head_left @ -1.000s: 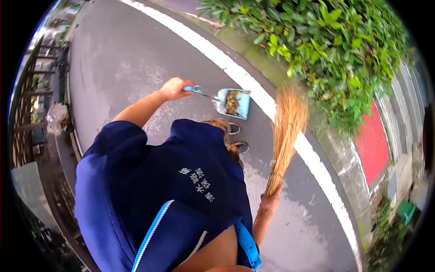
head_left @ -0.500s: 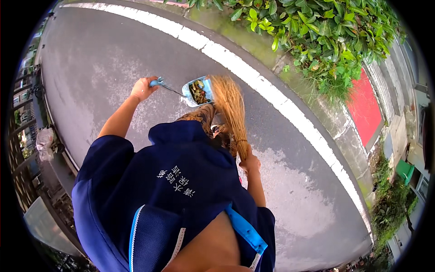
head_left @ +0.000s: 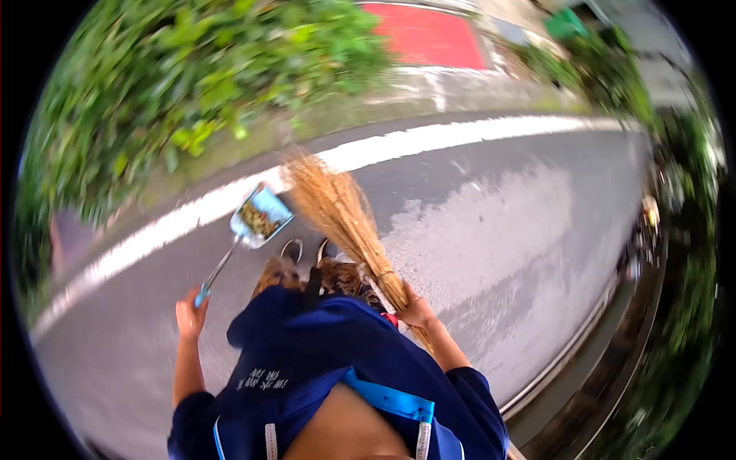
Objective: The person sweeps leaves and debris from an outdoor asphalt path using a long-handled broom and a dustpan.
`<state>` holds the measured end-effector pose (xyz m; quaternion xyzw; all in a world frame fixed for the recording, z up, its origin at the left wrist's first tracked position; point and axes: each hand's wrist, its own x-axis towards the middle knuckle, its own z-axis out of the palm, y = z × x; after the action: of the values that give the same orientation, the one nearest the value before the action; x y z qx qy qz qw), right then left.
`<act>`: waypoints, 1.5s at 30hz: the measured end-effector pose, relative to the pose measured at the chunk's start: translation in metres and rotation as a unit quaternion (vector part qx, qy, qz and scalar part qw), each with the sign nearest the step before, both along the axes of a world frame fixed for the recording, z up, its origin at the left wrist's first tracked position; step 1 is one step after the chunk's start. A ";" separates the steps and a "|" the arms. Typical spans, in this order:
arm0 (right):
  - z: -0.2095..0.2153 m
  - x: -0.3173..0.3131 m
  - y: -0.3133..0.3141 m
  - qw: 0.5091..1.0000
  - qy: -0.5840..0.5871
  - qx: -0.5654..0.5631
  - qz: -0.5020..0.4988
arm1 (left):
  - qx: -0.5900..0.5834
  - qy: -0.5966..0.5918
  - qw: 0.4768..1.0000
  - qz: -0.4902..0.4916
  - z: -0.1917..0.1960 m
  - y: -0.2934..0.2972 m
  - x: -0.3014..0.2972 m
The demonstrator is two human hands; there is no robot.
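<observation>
Your straw broom (head_left: 337, 207) now sweeps clear of blue dustpan (head_left: 274, 202), overlap gone; leaf litter (head_left: 257, 221) stays inside. Left hand (head_left: 191, 313) curled round dustpan handle (head_left: 222, 266), right hand (head_left: 416, 308) round broom.

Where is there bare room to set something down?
Road is bare right of the broom, below the white line as pictured, and between that line and the left hand. It's crowded around the shoes, with dustpan and broom close by.

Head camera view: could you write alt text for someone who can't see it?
A person's left hand holds a light-blue, long-handled dustpan containing greenish-brown debris, while the right hand grips a bundled tan straw broom. They stand on grey asphalt beside a white painted line, with leafy green bushes beyond.
</observation>
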<state>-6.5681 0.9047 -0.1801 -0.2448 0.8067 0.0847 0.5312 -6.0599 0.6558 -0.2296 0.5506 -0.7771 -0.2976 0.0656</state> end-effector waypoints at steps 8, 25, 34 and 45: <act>-0.033 0.035 0.080 0.881 -0.078 -0.231 -0.405 | 0.056 0.033 0.993 -0.099 0.010 -0.100 -0.181; -0.028 -0.141 0.188 0.506 -0.244 -0.333 -0.758 | 0.060 0.279 0.957 -0.056 0.002 -0.091 -0.603; 0.005 -0.311 0.202 0.416 -0.291 -0.319 -0.801 | 0.064 0.270 0.949 -0.151 0.013 -0.038 -0.788; 0.007 -0.474 0.235 0.278 -0.263 -0.335 -0.861 | 0.067 0.193 0.955 -0.214 -0.030 0.021 -1.056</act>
<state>-7.0423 1.1399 -0.1730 0.4260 0.3242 -0.7686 0.3504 -7.1161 0.6773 -0.2595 0.3062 -0.8278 -0.4565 0.1125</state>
